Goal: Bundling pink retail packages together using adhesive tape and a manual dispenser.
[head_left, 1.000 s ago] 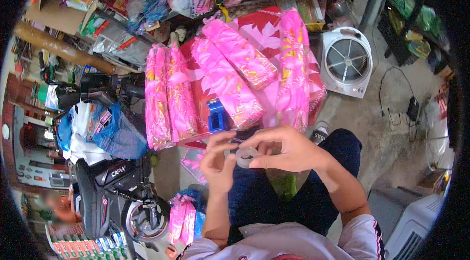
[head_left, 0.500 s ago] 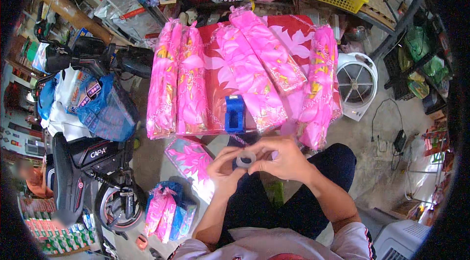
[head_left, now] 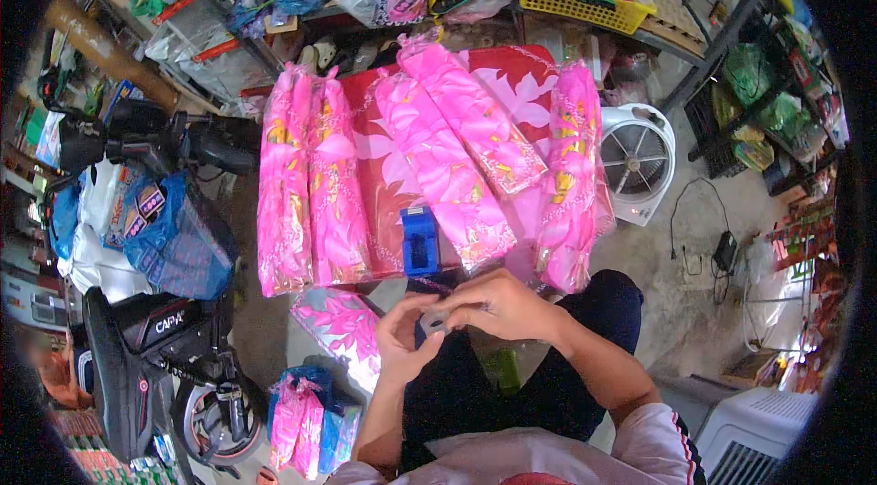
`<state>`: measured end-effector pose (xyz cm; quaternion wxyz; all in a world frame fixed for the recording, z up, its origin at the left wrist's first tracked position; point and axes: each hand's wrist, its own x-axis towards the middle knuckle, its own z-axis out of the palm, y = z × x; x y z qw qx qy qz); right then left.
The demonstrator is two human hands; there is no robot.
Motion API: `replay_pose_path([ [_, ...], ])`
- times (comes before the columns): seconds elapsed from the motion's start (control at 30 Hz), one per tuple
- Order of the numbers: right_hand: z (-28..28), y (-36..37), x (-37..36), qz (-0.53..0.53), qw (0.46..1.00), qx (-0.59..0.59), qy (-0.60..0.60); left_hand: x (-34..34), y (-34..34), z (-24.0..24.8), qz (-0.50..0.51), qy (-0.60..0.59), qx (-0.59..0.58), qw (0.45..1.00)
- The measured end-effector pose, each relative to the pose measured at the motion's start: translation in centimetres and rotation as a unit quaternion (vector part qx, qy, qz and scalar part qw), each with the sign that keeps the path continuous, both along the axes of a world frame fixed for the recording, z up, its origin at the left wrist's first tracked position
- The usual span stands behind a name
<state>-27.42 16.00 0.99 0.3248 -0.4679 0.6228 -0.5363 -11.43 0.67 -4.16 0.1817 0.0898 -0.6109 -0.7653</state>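
Over my lap, just off the table's near edge, my left hand [head_left: 402, 337] and my right hand [head_left: 501, 304] hold a small translucent roll of tape [head_left: 435, 321] between them. Fingers of both hands cover much of the roll, and its hole faces partly upward. Beyond my hands, a blue tape dispenser [head_left: 420, 242] lies at the near edge of the low red table [head_left: 385, 234] with pink leaf patterns. Long pink packages in clear film lie around it: two on the left [head_left: 340, 184], two slanting in the middle [head_left: 448, 170] and one on the right [head_left: 571, 179].
A white fan [head_left: 635, 161] and a black adapter with cord [head_left: 724, 252] are on the floor at right. To the left stand a black electric bike [head_left: 137, 366] and blue bags [head_left: 178, 238]. Pink and blue packs [head_left: 300, 426] lie by my left arm. A yellow basket [head_left: 585, 10] sits behind.
My hands have turned the tape roll, so its ring shows less and the fingers cover more of it. The whole view has shifted, with the table now farther left and lower.
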Motion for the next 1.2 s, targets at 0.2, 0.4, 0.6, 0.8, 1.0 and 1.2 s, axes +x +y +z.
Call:
replay_pose_path([
  [0.2,-0.3,0.0,0.0,-0.066,0.987,-0.005,0.148,-1.7,0.0,1.7,0.074,0.003,-0.147,0.986],
  [0.4,0.6,-0.4,0.2,-0.166,0.979,-0.043,0.114,-4.3,-3.4,5.4,0.177,-0.019,-0.366,0.913],
  [0.6,1.5,1.1,0.0,-0.228,0.967,-0.062,0.091,-11.5,-7.2,8.1,0.227,-0.021,-0.526,0.819],
  [0.8,2.5,2.5,-0.5,-0.259,0.957,-0.082,0.098,-11.3,-5.7,4.4,0.231,-0.032,-0.545,0.805],
  [1.0,2.9,3.8,-1.7,-0.313,0.943,-0.093,0.059,-7.0,-0.3,2.4,0.180,-0.100,-0.572,0.794],
  [1.2,3.0,4.4,-2.0,-0.315,0.942,-0.102,0.049,-7.0,-0.2,0.4,0.195,-0.078,-0.572,0.793],
])
